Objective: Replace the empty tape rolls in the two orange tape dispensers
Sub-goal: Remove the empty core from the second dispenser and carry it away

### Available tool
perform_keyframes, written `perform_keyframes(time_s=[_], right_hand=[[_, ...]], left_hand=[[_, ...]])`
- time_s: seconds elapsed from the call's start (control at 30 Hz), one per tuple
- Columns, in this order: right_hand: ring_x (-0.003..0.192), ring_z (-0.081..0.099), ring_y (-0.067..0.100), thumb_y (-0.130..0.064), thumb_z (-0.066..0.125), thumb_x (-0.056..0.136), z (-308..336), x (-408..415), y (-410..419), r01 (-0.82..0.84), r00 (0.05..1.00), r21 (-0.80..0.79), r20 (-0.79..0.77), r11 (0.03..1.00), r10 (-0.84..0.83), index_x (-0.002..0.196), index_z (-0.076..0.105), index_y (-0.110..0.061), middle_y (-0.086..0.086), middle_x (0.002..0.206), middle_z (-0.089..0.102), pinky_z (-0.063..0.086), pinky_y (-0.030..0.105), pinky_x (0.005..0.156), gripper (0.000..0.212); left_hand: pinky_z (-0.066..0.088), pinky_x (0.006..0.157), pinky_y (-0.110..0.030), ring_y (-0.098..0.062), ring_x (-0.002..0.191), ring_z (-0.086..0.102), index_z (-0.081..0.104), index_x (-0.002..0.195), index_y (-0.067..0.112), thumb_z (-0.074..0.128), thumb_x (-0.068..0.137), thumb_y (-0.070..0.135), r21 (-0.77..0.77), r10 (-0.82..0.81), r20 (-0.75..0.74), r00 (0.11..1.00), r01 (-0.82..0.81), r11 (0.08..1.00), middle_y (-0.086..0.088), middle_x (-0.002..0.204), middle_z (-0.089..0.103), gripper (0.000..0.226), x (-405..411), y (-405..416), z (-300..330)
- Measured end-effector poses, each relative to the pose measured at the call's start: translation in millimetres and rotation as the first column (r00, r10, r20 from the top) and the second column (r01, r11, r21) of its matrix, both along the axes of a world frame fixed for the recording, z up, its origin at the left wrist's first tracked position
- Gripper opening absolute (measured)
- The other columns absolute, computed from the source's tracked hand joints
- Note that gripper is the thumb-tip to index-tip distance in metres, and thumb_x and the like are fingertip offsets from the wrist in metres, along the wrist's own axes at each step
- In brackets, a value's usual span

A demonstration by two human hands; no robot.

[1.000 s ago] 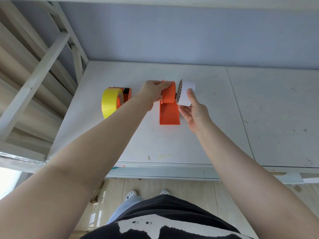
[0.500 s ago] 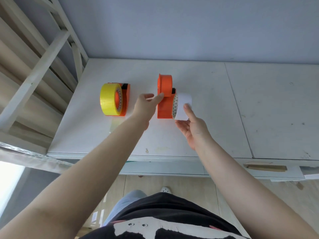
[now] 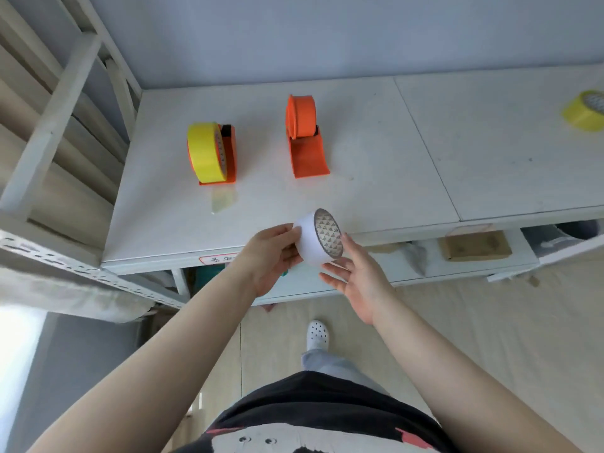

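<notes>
You've pulled the empty roll (image 3: pixel 318 238) off the right dispenser (image 3: pixel 305 138); both your left hand (image 3: pixel 273 256) and right hand (image 3: pixel 356 281) now grip it above the surface (image 3: pixel 376 178) edge. That hub's bare, ready for the spare roll (image 3: pixel 585 111).

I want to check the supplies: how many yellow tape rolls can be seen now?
2. One yellow roll sits on the left orange dispenser; the other lies at the table's far right edge, partly cut off.
</notes>
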State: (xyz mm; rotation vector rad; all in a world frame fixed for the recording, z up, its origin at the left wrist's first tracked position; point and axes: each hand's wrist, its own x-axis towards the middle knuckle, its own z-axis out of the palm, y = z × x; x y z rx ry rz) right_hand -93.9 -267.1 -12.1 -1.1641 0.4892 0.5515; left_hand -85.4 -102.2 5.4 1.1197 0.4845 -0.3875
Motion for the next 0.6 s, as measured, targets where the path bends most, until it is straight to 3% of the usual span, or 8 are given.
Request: perform_keyframes(time_s=[0.1, 0.17, 0.27, 0.37, 0.53, 0.6], right_hand=[[0.076, 0.068, 0.02, -0.029, 0.054, 0.096, -13, -48, -2, 0.095, 0.994, 0.07, -0.066, 0.993, -0.091, 0.114, 0.058, -0.009, 0.01, 0.09, 0.072, 0.057, 0.033, 0.078, 0.027], [0.076, 0.07, 0.017, -0.023, 0.054, 0.096, -22, -80, -4, 0.128, 0.988, 0.065, -0.09, 0.99, -0.122, 0.112, 0.06, -0.009, 0.01, 0.09, 0.073, 0.058, 0.029, 0.075, 0.022], [0.078, 0.07, 0.019, -0.018, 0.058, 0.093, -33, -123, -12, 0.188, 0.973, 0.063, -0.146, 0.98, -0.177, 0.107, 0.062, -0.01, 0.011, 0.093, 0.071, 0.058, 0.031, 0.08, 0.016], [0.08, 0.07, 0.021, -0.016, 0.059, 0.093, -39, -154, -24, 0.256, 0.955, 0.039, -0.164, 0.966, -0.247, 0.111, 0.061, -0.008, 0.015, 0.098, 0.07, 0.058, 0.033, 0.083, 0.02], [0.082, 0.066, 0.022, -0.012, 0.06, 0.092, -41, -185, -55, 0.352, 0.922, -0.014, -0.166, 0.936, -0.349, 0.12, 0.057, -0.003, 0.016, 0.1, 0.067, 0.056, 0.032, 0.083, 0.03], [0.082, 0.067, 0.021, -0.011, 0.062, 0.091, -42, -195, -73, 0.391, 0.907, -0.028, -0.157, 0.92, -0.39, 0.121, 0.057, -0.002, 0.016, 0.101, 0.066, 0.058, 0.029, 0.079, 0.032]], left_hand=[[0.057, 0.068, -0.025, -0.015, 0.077, 0.068, 0.064, 0.104, 0.005, 0.044, 0.099, 0.009, -0.088, -0.058, -0.073, 0.996, 0.051, 0.995, -0.005, 0.088, 0.072, 0.021, -45, 5, -13], [0.054, 0.057, -0.023, -0.014, 0.069, 0.069, 0.061, 0.115, 0.002, 0.042, 0.1, 0.01, -0.094, -0.097, -0.127, 0.987, 0.086, 0.992, -0.008, 0.091, 0.071, 0.026, -73, 4, -23], [0.055, 0.069, -0.025, -0.014, 0.079, 0.07, 0.063, 0.114, 0.006, 0.046, 0.099, 0.018, -0.085, -0.162, -0.18, 0.97, 0.148, 0.985, -0.008, 0.102, 0.071, 0.026, -108, -1, -36], [0.053, 0.081, -0.03, -0.015, 0.081, 0.069, 0.068, 0.102, 0.01, 0.055, 0.095, 0.025, -0.055, -0.251, -0.204, 0.946, 0.245, 0.968, -0.004, 0.092, 0.073, 0.021, -131, -13, -43], [0.054, 0.085, -0.03, -0.015, 0.085, 0.065, 0.067, 0.095, 0.009, 0.063, 0.09, 0.019, 0.135, -0.348, -0.224, 0.91, 0.382, 0.914, -0.002, 0.089, 0.071, 0.012, -145, -47, -52], [0.053, 0.089, -0.031, -0.015, 0.089, 0.066, 0.068, 0.103, 0.009, 0.065, 0.089, 0.02, 0.15, -0.381, -0.223, 0.897, 0.418, 0.896, -0.001, 0.091, 0.071, 0.017, -148, -66, -56]])
